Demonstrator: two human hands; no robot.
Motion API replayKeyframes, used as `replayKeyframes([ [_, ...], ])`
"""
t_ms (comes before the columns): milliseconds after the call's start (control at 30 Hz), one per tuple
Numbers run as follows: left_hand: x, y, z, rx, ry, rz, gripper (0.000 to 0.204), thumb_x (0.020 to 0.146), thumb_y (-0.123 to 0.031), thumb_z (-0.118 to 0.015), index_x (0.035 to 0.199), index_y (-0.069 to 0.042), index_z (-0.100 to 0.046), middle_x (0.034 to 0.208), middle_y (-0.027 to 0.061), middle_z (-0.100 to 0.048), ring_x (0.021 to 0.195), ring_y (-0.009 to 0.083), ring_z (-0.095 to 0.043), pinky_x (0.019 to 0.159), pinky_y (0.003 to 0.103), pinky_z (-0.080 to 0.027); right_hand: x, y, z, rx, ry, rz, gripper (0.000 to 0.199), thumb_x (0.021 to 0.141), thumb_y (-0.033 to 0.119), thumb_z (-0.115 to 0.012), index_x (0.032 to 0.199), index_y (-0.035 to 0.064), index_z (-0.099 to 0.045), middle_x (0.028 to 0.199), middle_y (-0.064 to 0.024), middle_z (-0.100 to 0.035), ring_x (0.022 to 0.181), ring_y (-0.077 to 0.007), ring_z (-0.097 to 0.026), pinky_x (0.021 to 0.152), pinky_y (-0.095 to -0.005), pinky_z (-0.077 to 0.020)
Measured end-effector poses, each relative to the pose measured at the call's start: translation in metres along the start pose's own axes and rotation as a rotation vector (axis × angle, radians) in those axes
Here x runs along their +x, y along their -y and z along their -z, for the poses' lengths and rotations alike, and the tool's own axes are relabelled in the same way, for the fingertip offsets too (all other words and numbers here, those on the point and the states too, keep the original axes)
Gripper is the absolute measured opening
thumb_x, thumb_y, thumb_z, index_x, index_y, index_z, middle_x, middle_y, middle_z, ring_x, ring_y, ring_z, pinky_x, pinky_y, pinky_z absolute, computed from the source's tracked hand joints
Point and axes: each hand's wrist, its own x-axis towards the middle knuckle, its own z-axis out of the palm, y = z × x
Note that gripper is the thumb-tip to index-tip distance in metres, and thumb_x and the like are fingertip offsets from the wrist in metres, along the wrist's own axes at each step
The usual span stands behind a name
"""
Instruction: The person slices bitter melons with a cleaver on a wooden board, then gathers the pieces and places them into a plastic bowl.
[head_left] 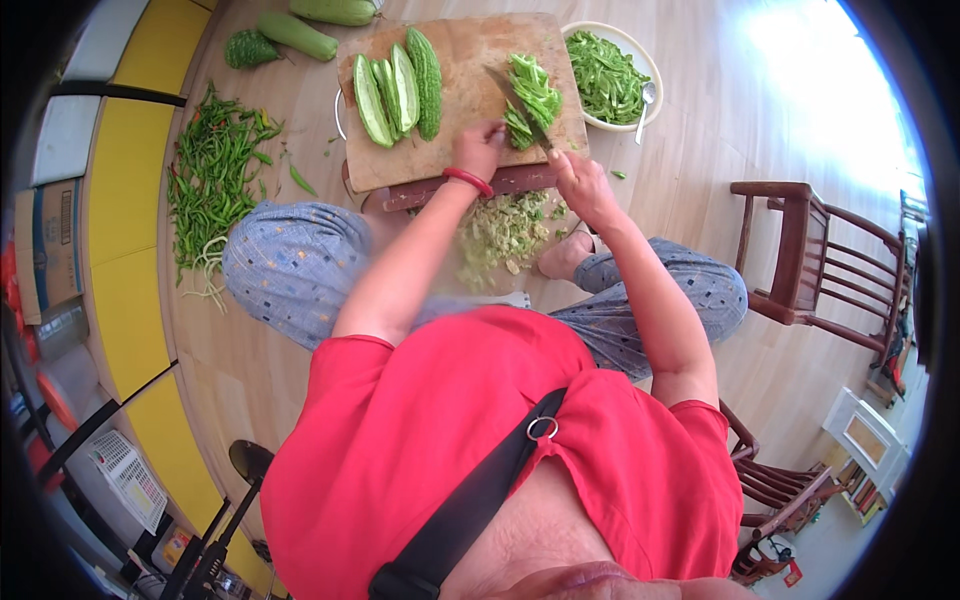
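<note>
My right hand (585,187) is closed round the handle of a kitchen knife (518,108). The blade slants away to the left across a pile of sliced bitter melon (535,88) on a wooden cutting board (463,75). Beside the near slices, my left hand (479,148) rests low over the board with fingers curled; what they hold, if anything, is hidden. A red bangle (468,181) circles that wrist. Farther left on the board lie hollowed bitter melon halves (371,102), cut faces up, and a bumpy green piece (425,83) with its skin up.
A white bowl (652,72) of green slices, with a spoon (645,105) at its rim, stands right of the board. Green chilies (212,170) spread over the floor at left, below whole gourds (298,36). Scraps (505,232) lie between my feet. A wooden chair (785,250) stands at right.
</note>
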Motion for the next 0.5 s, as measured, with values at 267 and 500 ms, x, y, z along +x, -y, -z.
replayKeyframes([
  [267, 0.03, -0.023, 0.074, -0.475, -0.287, 0.389, 0.016, 0.083, 0.003, -0.053, 0.098, 0.004, -0.059, 0.085, 0.0106, -0.063, 0.067, 0.0146, -0.061, 0.06, 0.023, -0.052, -0.038, -0.023, -0.028, -0.579, 0.054, 0.186, 0.051, 0.086, 0.045, -0.051, 0.114, 0.0034, -0.046, 0.074, -0.0165, -0.062, 0.064, -0.0345, -0.061, 0.056, -0.0439, -0.0488],
  [500, 0.003, -0.037, 0.104, -0.504, -0.235, 0.456, 0.015, 0.084, 0.002, -0.053, 0.098, 0.003, -0.059, 0.085, 0.0108, -0.063, 0.07, 0.0166, -0.062, 0.063, 0.026, -0.054, -0.026, -0.041, -0.051, -0.694, -0.017, 0.255, 0.059, 0.083, 0.046, -0.054, 0.118, -0.0015, -0.046, 0.069, -0.0116, -0.058, 0.061, -0.0282, -0.061, 0.055, -0.039, -0.0497],
])
